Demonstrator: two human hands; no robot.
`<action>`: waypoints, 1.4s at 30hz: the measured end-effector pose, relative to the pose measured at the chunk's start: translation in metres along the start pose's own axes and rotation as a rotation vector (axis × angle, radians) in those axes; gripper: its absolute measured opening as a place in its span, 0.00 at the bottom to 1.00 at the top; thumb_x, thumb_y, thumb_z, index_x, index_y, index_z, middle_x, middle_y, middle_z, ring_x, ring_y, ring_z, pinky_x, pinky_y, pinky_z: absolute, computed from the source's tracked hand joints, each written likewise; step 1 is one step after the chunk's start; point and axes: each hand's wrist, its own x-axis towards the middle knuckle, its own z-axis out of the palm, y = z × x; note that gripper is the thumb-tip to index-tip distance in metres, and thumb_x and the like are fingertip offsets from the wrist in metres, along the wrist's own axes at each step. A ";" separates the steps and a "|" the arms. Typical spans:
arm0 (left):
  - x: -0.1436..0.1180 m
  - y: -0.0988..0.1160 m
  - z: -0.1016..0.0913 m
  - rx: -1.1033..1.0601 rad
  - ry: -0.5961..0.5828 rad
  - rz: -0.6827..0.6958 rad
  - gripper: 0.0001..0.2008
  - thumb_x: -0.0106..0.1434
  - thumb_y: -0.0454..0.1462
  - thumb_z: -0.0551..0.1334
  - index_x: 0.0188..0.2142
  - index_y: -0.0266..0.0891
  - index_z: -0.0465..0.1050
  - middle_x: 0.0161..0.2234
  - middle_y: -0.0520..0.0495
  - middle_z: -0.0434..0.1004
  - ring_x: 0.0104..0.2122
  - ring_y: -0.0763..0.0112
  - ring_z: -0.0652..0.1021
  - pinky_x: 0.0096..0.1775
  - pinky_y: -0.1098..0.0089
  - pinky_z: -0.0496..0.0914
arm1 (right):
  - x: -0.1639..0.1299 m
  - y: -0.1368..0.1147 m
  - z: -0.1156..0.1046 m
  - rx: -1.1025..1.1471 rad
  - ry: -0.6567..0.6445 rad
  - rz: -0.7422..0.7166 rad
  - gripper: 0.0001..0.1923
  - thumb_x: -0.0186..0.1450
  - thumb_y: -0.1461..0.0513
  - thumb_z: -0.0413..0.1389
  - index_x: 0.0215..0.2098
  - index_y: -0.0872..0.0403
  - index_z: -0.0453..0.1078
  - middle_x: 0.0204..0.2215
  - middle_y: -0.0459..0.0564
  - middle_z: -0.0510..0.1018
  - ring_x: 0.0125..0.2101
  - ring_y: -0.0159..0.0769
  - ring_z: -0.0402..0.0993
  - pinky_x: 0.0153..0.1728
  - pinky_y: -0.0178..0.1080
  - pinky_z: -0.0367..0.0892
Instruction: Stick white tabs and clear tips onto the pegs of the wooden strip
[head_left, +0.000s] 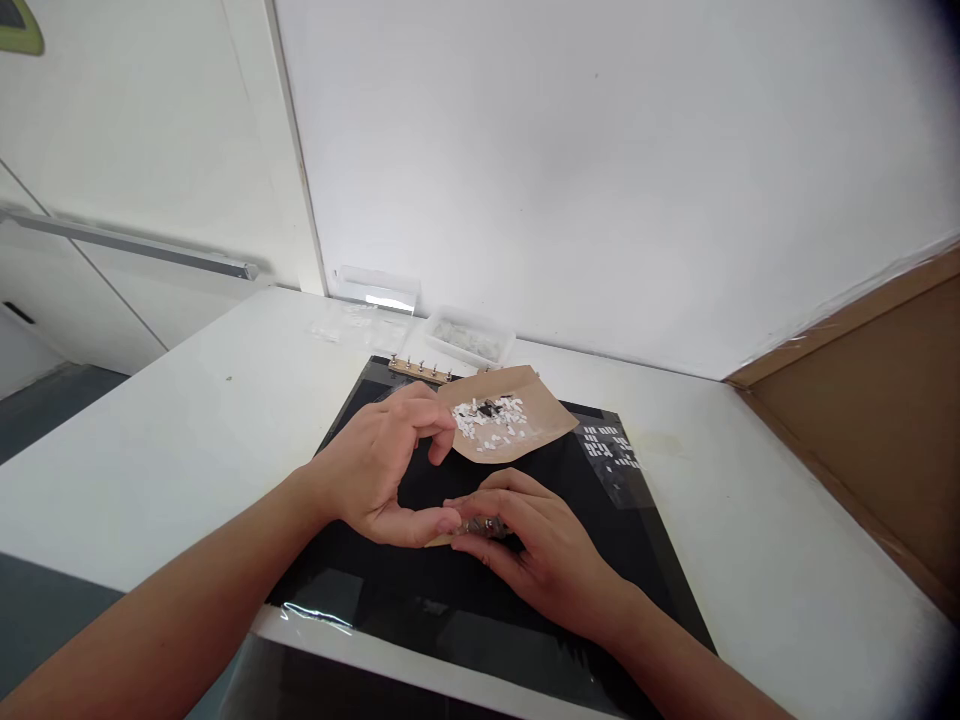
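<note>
Head view: both hands meet over a black mat (390,590) on the white table (187,440).
Left hand (382,470): curled, thumb touching a small tan strip (480,528).
Right hand (536,545): fingers pinched on that strip.
Beyond the strip: brown paper (517,425) holding small white pieces (491,420).
Behind the paper: studded wooden strip (420,370), clear plastic tray (469,338).

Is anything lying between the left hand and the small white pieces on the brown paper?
Nothing visible. The left hand curls right beside the brown paper, fingertips near its edge, with the white pieces just beyond. The right hand sits lower on the black mat, pinching a small strip.
</note>
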 end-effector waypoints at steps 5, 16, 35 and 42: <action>0.000 0.000 0.001 0.001 -0.023 -0.019 0.33 0.62 0.48 0.71 0.60 0.44 0.60 0.34 0.51 0.71 0.34 0.65 0.69 0.35 0.64 0.66 | 0.000 0.001 0.001 -0.016 -0.007 -0.001 0.11 0.73 0.56 0.63 0.52 0.48 0.75 0.42 0.51 0.86 0.42 0.42 0.81 0.42 0.44 0.80; 0.001 0.002 0.003 0.000 -0.026 -0.011 0.35 0.63 0.45 0.70 0.63 0.44 0.57 0.35 0.51 0.71 0.34 0.65 0.69 0.36 0.64 0.66 | 0.003 -0.001 0.000 -0.005 0.052 -0.069 0.13 0.72 0.58 0.66 0.54 0.46 0.77 0.38 0.47 0.88 0.39 0.39 0.82 0.40 0.40 0.80; 0.013 0.012 -0.006 0.136 -0.127 0.035 0.21 0.71 0.56 0.56 0.41 0.40 0.69 0.32 0.46 0.75 0.33 0.61 0.70 0.39 0.58 0.68 | 0.006 -0.002 0.000 -0.028 0.102 -0.099 0.07 0.70 0.60 0.67 0.46 0.49 0.78 0.43 0.44 0.89 0.40 0.35 0.83 0.42 0.37 0.79; 0.011 0.012 -0.005 0.141 -0.169 0.016 0.22 0.71 0.57 0.56 0.39 0.41 0.69 0.28 0.48 0.73 0.31 0.62 0.68 0.36 0.60 0.66 | 0.005 0.002 0.003 0.001 0.082 -0.074 0.07 0.71 0.59 0.67 0.46 0.49 0.79 0.42 0.47 0.88 0.41 0.36 0.82 0.41 0.37 0.80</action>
